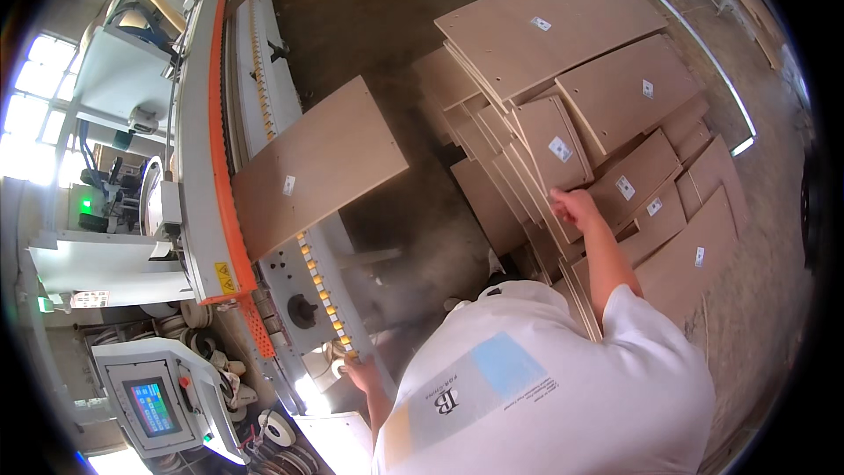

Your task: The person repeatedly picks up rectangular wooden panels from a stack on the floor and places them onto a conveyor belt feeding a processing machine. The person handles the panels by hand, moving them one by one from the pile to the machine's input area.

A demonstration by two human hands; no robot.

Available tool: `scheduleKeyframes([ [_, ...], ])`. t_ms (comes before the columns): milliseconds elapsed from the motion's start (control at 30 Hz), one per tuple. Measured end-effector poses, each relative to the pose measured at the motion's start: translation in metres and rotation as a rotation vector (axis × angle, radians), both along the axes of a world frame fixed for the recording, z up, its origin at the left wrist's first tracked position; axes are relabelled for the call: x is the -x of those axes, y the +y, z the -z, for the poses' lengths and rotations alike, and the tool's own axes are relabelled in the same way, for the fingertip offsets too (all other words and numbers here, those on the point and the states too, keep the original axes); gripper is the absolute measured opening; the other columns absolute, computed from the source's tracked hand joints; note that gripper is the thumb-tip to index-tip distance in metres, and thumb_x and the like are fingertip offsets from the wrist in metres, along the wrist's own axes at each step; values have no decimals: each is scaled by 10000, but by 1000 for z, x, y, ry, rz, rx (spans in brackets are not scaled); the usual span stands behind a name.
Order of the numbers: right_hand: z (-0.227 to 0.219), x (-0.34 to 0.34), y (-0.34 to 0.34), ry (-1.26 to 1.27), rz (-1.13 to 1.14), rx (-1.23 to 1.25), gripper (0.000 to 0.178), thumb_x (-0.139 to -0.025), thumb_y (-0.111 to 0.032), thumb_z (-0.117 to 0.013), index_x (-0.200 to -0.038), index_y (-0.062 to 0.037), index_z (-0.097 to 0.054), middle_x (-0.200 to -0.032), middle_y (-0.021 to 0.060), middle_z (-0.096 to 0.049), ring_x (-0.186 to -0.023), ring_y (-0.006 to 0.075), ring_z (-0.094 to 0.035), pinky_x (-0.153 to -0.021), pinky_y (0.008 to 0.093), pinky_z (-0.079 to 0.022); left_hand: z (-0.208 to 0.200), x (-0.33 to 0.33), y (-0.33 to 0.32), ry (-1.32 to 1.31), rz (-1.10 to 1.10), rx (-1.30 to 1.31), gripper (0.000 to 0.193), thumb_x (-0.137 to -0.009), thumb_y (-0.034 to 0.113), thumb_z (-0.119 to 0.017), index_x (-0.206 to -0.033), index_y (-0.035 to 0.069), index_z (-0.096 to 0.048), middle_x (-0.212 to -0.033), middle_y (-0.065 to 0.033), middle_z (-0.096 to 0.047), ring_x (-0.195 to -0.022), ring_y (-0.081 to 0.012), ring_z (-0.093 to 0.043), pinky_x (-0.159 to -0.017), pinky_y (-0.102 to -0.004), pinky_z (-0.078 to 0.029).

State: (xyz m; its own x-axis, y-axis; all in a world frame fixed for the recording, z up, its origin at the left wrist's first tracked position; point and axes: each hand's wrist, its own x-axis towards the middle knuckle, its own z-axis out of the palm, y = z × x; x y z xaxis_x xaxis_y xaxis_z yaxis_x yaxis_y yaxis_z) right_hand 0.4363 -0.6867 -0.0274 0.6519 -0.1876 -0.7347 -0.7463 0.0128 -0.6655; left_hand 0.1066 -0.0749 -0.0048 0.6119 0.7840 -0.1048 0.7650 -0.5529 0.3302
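On the right, my right hand [573, 208] is closed at the lower corner of a small brown board [547, 142] with a white label, which lies on a stack of similar boards. To the left, my left hand [362, 375] rests by the near end of the yellow-and-white roller track [323, 295], its fingers stretched out and holding nothing I can see. A larger labelled brown board [321, 163] lies across the track, one edge against the orange beam of the machine [230, 211].
Several more labelled boards [563, 31] are piled at the right on the floor. A control panel with a lit screen [154, 406] stands at lower left, with rolls of edging strip [280, 429] beside it. A white metal rail [703, 53] lies beyond the piles.
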Motion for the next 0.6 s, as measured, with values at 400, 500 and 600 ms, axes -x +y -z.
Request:
scheduleKeyframes([
  [400, 4, 32, 102, -193, 308, -606, 266, -948, -287, -745, -1107, -83, -685, -995, 16, -700, -912, 129, -676, -756, 274, -540, -49, -118, -71, -232, 581, 507, 291, -936, 186, -698, -1194, 52, -698, -1181, -128, -713, -1079, -278, -686, -948, -380, -532],
  [500, -34, 40, 134, -246, 146, -604, 239, -956, -244, -732, -1115, -71, -687, -993, 22, -698, -900, 145, -677, -776, 283, -545, -105, -182, -121, -212, 603, 777, 343, -989, 200, -686, -1292, 44, -658, -1267, -110, -689, -1138, -218, -668, -983, -350, -521],
  [600, -34, 62, 165, -316, -132, -561, 232, -957, -215, -727, -1139, -78, -678, -1031, 38, -705, -932, 162, -679, -808, 310, -553, -138, -217, -157, -346, 593, 1015, 422, -1007, 191, -680, -1375, 9, -580, -1259, -103, -681, -1164, -197, -647, -992, -335, -515],
])
